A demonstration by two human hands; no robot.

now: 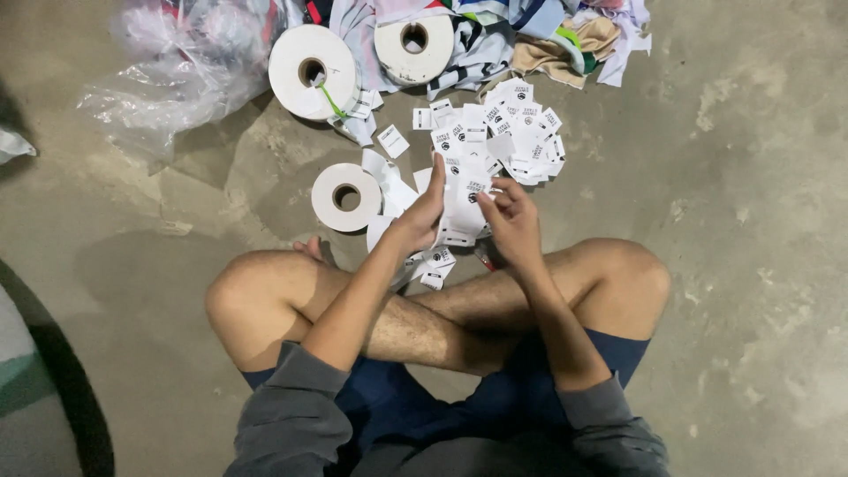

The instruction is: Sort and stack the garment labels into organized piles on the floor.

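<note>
I sit cross-legged on a concrete floor. My left hand (422,212) and my right hand (511,221) both grip a white strip of printed labels (465,201), held above my shins. The strip hangs down to more labels by my feet (435,265). Just beyond my hands lies a loose pile of cut white labels (512,132). A small roll of white label tape (346,197) lies flat on the floor to the left of my left hand.
Two larger white rolls (313,71) (413,49) lie further off, one with a green tie. A heap of mixed fabric pieces (548,35) sits at the top. Crumpled clear plastic bags (177,62) lie at upper left. A dark curved edge (62,380) is at lower left.
</note>
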